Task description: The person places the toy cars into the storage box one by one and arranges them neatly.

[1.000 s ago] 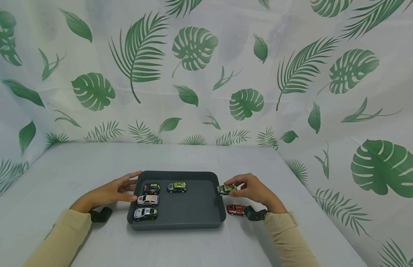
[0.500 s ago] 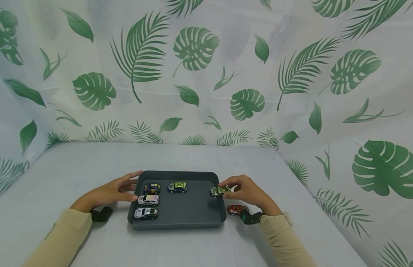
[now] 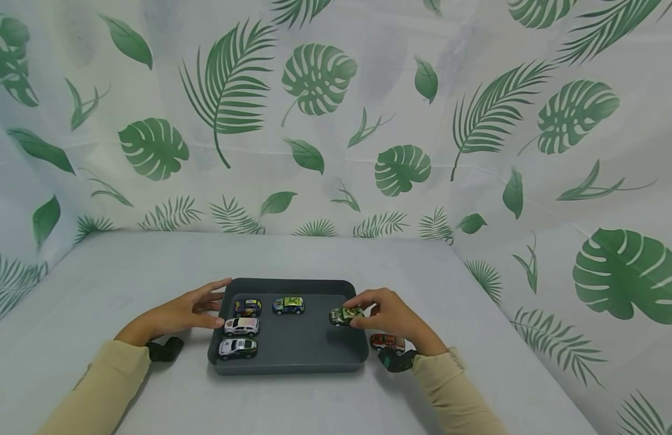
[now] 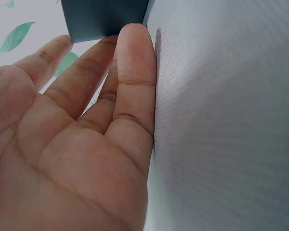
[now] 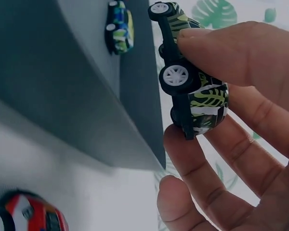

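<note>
Between thumb and fingers, my right hand [image 3: 392, 315] pinches a green camouflage toy car [image 3: 345, 316], held above the right part of the grey tray [image 3: 292, 367]. In the right wrist view the camouflage car [image 5: 197, 91] shows its white-spoked wheels. My left hand [image 3: 179, 314] touches the tray's left side with fingers extended; in the left wrist view its fingertips meet the dark tray wall [image 4: 103, 19]. Inside the tray stand a dark blue and yellow car [image 3: 247, 308], a blue-green car [image 3: 288, 305], a white car with a pink pattern [image 3: 241, 327] and a white-green car [image 3: 238, 348].
A red toy car [image 3: 386, 342] sits on the white table [image 3: 292, 405] just right of the tray, partly behind my right wrist's camera strap. A leaf-print cloth [image 3: 325, 205] hangs behind and beside the table.
My right hand has carried the camouflage car leftward, from the tray's right rim to over its inside. The left hand stays at the tray's left side.
</note>
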`<state>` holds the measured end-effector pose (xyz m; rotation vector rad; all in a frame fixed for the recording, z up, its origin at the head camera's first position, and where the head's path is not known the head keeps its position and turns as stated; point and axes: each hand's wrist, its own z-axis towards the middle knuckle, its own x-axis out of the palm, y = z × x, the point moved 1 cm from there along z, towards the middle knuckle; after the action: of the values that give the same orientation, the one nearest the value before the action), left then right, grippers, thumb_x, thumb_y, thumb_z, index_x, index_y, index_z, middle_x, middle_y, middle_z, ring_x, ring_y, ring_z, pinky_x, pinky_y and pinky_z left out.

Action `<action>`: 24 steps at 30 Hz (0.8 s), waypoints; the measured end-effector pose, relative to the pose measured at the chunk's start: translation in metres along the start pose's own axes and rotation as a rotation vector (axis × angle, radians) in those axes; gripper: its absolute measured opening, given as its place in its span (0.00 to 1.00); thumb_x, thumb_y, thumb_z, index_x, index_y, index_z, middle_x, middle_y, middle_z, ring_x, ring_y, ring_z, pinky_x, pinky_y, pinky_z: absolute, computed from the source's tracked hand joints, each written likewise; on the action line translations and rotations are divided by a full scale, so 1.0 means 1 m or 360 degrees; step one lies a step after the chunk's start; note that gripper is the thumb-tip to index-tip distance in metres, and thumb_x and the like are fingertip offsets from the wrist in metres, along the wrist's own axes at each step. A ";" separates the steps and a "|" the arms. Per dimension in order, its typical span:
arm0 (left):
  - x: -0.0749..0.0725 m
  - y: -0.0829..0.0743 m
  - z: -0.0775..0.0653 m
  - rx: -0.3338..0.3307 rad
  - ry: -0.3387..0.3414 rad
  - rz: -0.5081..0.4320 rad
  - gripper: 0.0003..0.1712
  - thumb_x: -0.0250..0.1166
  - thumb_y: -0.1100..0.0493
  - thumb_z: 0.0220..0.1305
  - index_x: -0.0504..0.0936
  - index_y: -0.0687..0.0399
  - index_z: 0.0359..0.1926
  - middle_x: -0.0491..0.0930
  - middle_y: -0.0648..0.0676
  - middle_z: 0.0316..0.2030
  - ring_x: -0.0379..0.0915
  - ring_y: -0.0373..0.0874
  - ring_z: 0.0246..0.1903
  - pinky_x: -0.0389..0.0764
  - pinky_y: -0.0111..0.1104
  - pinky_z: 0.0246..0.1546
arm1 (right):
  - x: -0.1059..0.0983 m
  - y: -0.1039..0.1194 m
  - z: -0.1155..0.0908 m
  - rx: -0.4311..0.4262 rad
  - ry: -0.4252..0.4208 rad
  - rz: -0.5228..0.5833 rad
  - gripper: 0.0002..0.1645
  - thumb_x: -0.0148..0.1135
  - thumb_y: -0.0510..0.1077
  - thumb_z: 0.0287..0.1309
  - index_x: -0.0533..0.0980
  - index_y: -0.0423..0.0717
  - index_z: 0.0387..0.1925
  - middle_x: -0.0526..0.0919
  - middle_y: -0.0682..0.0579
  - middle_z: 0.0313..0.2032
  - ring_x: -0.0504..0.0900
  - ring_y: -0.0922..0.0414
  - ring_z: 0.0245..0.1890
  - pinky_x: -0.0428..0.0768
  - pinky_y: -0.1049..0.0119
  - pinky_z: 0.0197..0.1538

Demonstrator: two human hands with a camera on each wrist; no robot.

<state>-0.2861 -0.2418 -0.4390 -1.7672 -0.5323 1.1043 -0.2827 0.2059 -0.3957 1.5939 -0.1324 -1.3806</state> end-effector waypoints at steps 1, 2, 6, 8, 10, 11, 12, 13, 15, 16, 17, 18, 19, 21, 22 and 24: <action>0.000 0.000 0.000 0.0003 0.0000 0.0001 0.61 0.76 0.49 0.69 0.46 0.58 0.88 0.55 0.80 0.78 0.62 0.75 0.73 0.71 0.67 0.66 | 0.001 0.001 0.000 -0.0006 0.0000 -0.0002 0.18 0.77 0.38 0.64 0.88 0.38 0.55 0.90 0.44 0.51 0.81 0.62 0.44 0.84 0.62 0.44; 0.000 0.000 0.000 0.0006 0.0001 0.0002 0.61 0.76 0.49 0.69 0.46 0.59 0.88 0.55 0.80 0.78 0.62 0.75 0.73 0.71 0.67 0.66 | 0.002 0.001 0.001 -0.0009 -0.0001 -0.0003 0.18 0.77 0.39 0.64 0.88 0.38 0.55 0.90 0.45 0.51 0.82 0.62 0.44 0.84 0.62 0.45; 0.000 -0.001 0.000 0.0008 -0.0003 0.0008 0.61 0.76 0.49 0.69 0.46 0.59 0.88 0.56 0.80 0.78 0.62 0.76 0.73 0.71 0.68 0.66 | 0.006 0.004 0.003 -0.0010 -0.0005 0.0017 0.18 0.76 0.39 0.65 0.88 0.38 0.55 0.90 0.46 0.49 0.82 0.63 0.44 0.83 0.61 0.45; 0.001 0.000 0.000 0.0002 -0.0005 0.0008 0.61 0.76 0.49 0.69 0.46 0.58 0.88 0.55 0.80 0.78 0.62 0.76 0.73 0.71 0.68 0.66 | 0.008 0.005 0.004 -0.0015 -0.0006 0.0030 0.18 0.76 0.38 0.65 0.88 0.38 0.55 0.90 0.47 0.49 0.82 0.63 0.43 0.83 0.62 0.44; 0.000 0.000 0.000 -0.0005 -0.0007 0.0007 0.61 0.76 0.50 0.69 0.46 0.58 0.88 0.55 0.81 0.78 0.62 0.76 0.73 0.71 0.68 0.66 | 0.009 0.007 0.006 -0.0023 -0.0004 0.0040 0.18 0.77 0.38 0.65 0.88 0.38 0.55 0.90 0.47 0.48 0.81 0.63 0.42 0.83 0.61 0.43; 0.000 0.000 -0.001 -0.0009 -0.0009 0.0007 0.61 0.76 0.50 0.69 0.46 0.58 0.88 0.55 0.81 0.78 0.62 0.76 0.73 0.71 0.68 0.66 | 0.010 0.008 0.007 -0.0024 -0.0002 0.0046 0.18 0.77 0.38 0.65 0.88 0.37 0.55 0.90 0.47 0.48 0.80 0.63 0.41 0.83 0.62 0.42; 0.000 0.000 -0.001 -0.0014 -0.0011 0.0008 0.61 0.76 0.50 0.69 0.46 0.58 0.88 0.55 0.81 0.78 0.62 0.76 0.73 0.71 0.68 0.66 | 0.011 0.008 0.008 -0.0024 -0.0002 0.0048 0.18 0.77 0.38 0.65 0.88 0.37 0.55 0.90 0.47 0.47 0.79 0.63 0.40 0.82 0.62 0.41; 0.000 0.000 -0.001 -0.0017 -0.0012 0.0008 0.61 0.76 0.50 0.69 0.46 0.58 0.88 0.55 0.81 0.78 0.62 0.75 0.73 0.71 0.68 0.66 | 0.012 0.009 0.008 -0.0023 -0.0001 0.0054 0.18 0.77 0.38 0.65 0.88 0.37 0.55 0.90 0.48 0.47 0.78 0.63 0.39 0.82 0.62 0.41; 0.000 0.000 -0.001 -0.0015 -0.0011 0.0005 0.61 0.76 0.50 0.69 0.46 0.58 0.88 0.55 0.81 0.78 0.62 0.76 0.73 0.71 0.68 0.66 | 0.013 0.011 0.009 -0.0018 0.0001 0.0072 0.18 0.77 0.37 0.65 0.88 0.37 0.55 0.89 0.48 0.46 0.77 0.62 0.38 0.82 0.63 0.40; 0.000 0.001 -0.001 -0.0014 -0.0011 0.0004 0.61 0.76 0.50 0.69 0.46 0.58 0.88 0.55 0.81 0.78 0.62 0.75 0.73 0.71 0.68 0.66 | 0.014 0.012 0.009 -0.0016 0.0002 0.0080 0.18 0.77 0.37 0.65 0.88 0.37 0.55 0.89 0.49 0.45 0.76 0.62 0.37 0.81 0.64 0.39; 0.000 0.001 -0.001 -0.0011 -0.0009 0.0003 0.61 0.76 0.50 0.69 0.46 0.58 0.88 0.55 0.81 0.78 0.62 0.75 0.73 0.71 0.67 0.66 | 0.015 0.013 0.010 -0.0013 0.0003 0.0091 0.18 0.77 0.37 0.65 0.88 0.37 0.55 0.89 0.49 0.45 0.76 0.61 0.37 0.81 0.65 0.39; 0.000 0.001 -0.001 -0.0010 -0.0008 0.0002 0.61 0.76 0.50 0.69 0.45 0.58 0.88 0.55 0.80 0.78 0.62 0.75 0.73 0.71 0.67 0.66 | 0.016 0.014 0.010 -0.0011 0.0003 0.0101 0.18 0.77 0.37 0.64 0.88 0.37 0.55 0.88 0.48 0.45 0.76 0.60 0.37 0.81 0.66 0.38; 0.001 0.001 -0.001 -0.0005 -0.0006 -0.0003 0.61 0.76 0.50 0.69 0.45 0.58 0.88 0.55 0.80 0.79 0.62 0.75 0.73 0.71 0.67 0.66 | 0.017 0.014 0.010 -0.0010 0.0006 0.0111 0.18 0.77 0.37 0.64 0.88 0.37 0.55 0.88 0.48 0.45 0.76 0.58 0.36 0.80 0.66 0.38; 0.000 0.001 0.000 0.0004 -0.0001 -0.0009 0.61 0.76 0.50 0.69 0.45 0.58 0.88 0.55 0.80 0.79 0.62 0.75 0.73 0.71 0.67 0.66 | 0.019 0.016 0.011 -0.0014 0.0008 0.0120 0.18 0.77 0.36 0.64 0.88 0.36 0.55 0.89 0.47 0.45 0.77 0.56 0.35 0.80 0.67 0.37; 0.000 0.001 0.000 0.0006 0.0000 -0.0011 0.61 0.76 0.50 0.69 0.45 0.58 0.88 0.55 0.80 0.79 0.62 0.75 0.73 0.71 0.67 0.66 | 0.020 0.016 0.012 -0.0014 0.0011 0.0123 0.18 0.77 0.37 0.64 0.88 0.36 0.55 0.89 0.47 0.46 0.77 0.55 0.35 0.80 0.67 0.37; 0.000 0.001 0.000 0.0012 0.0002 -0.0012 0.61 0.76 0.50 0.69 0.45 0.58 0.88 0.55 0.80 0.79 0.62 0.75 0.73 0.71 0.67 0.66 | 0.022 0.018 0.013 -0.0011 0.0018 0.0130 0.18 0.77 0.37 0.64 0.88 0.36 0.55 0.89 0.46 0.46 0.78 0.53 0.34 0.80 0.67 0.37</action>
<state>-0.2860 -0.2423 -0.4400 -1.7581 -0.5329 1.0988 -0.2773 0.1751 -0.3967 1.5734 -0.1841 -1.3075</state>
